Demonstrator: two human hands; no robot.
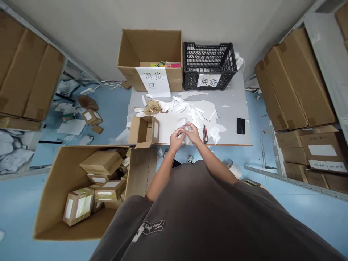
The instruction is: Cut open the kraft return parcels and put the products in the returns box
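My left hand (pixel 177 139) and my right hand (pixel 193 135) meet over the front edge of the table. The fingers of both are pinched on a crumpled white wrapping (pixel 187 129). Something small and pinkish shows between the fingertips, too small to name. A red and black utility knife (pixel 205 134) lies just right of my right hand. Left of my left hand stands an opened small cardboard box (pixel 145 131) with a white label on its side. Scraps of white paper (pixel 181 106) and a crumpled brown paper wad (pixel 152 107) lie beyond my hands.
At the back of the table (pixel 236 98) stand a labelled large carton (pixel 130 78) with colourful packages inside and a black plastic crate (pixel 210 69). A phone (pixel 240 126) lies at right. On the floor at left, a big open carton (pixel 54 181) holds several parcels. Stacked boxes (pixel 296 79) flank the right.
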